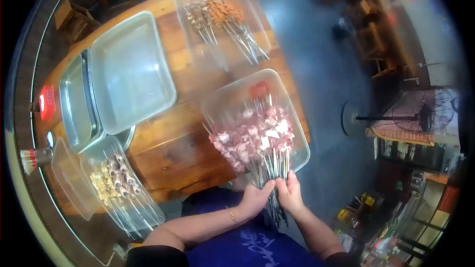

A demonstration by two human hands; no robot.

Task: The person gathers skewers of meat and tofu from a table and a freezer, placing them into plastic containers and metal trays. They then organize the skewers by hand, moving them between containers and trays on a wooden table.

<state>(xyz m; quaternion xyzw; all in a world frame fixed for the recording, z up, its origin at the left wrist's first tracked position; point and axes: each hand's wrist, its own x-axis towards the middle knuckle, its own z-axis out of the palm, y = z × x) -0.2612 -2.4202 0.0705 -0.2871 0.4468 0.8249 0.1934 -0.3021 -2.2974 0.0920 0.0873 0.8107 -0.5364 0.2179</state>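
A thick bundle of raw meat skewers (257, 136) lies over the near end of a translucent plastic tub (303, 133), its metal sticks pointing toward my body. My left hand (256, 199) is closed around the sticks from the left. From the other side my right hand (291, 194) grips the same sticks, with both thumbs on top and almost touching. Pink and white meat chunks fill the far part of the bundle. More sticks and a red patch (259, 89) show deeper in the tub. The fingers beneath the bundle are hidden.
On the wooden table (173, 163), a tub (198, 49) of browned and orange skewers stands at the back. Left are a large translucent tub (131, 74), a metal tray (78, 104) and a smaller tub (86, 155) with pale and dark skewers. A fan (425, 116) stands right.
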